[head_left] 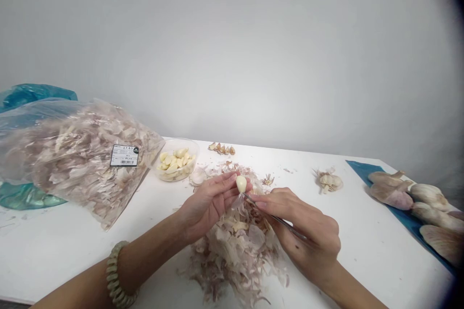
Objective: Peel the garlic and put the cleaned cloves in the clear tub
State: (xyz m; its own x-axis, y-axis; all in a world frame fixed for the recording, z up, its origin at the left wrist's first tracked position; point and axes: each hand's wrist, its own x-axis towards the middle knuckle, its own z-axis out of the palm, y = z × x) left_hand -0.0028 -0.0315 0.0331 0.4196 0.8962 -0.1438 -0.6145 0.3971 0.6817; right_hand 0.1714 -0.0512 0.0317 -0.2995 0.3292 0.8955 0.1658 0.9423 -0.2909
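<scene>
A pale garlic clove (pixel 241 184) is pinched between the fingertips of my left hand (pixel 208 205), over the heap of skins. A thin, see-through strip of skin (pixel 238 201) hangs below the clove. My right hand (pixel 304 227) grips a slender metal tool (pixel 290 228), with its tip touching or very close to the clove's lower end. Whether this tool is a small knife or tweezers I cannot tell. Beneath both hands lies a loose pile of garlic skins (pixel 239 256). Peeled cloves (pixel 176 161) fill much of a clear round bowl (pixel 194 174) beyond my left hand.
A large plastic bag of garlic skins (pixel 83 154) with a price label stands at left. Several small brown root ends (pixel 222 148) sit in a row at the back. One partly broken garlic bulb (pixel 329 181) lies right; whole bulbs (pixel 427 198) rest on blue plastic (pixel 358 169).
</scene>
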